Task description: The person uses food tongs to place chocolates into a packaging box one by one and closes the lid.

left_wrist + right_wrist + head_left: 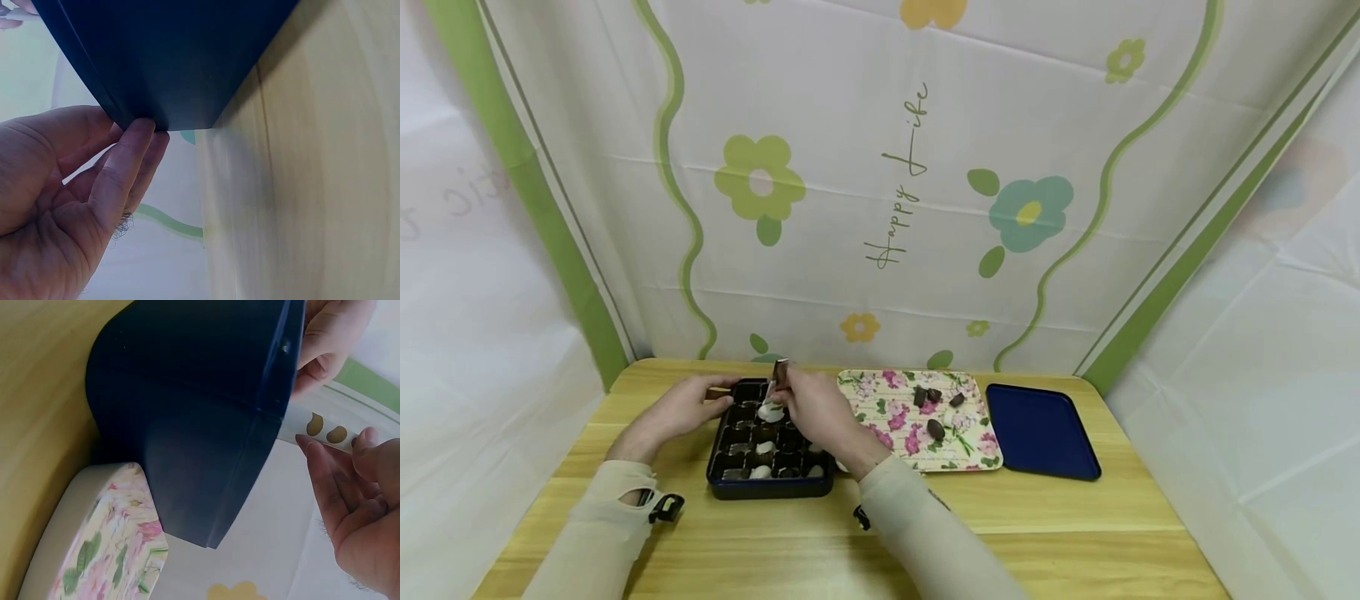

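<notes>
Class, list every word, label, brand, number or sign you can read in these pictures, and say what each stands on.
"Happy Life": green script, running sideways on the white, flower-printed fabric backdrop.
Lettering on the white fabric side curtain at the head picture's left: too blurred to read.
Faint print-like lines on the cream, pink-flowered rectangular tray: too small to read.

Wood-grain tabletop (760,550); white backdrop cloth (842,108) behind, printed flowers (741,158), wavy green lines (692,208), "Happy Life" lettering (898,210); white side curtains (1285,350), green strips (569,275).
</notes>
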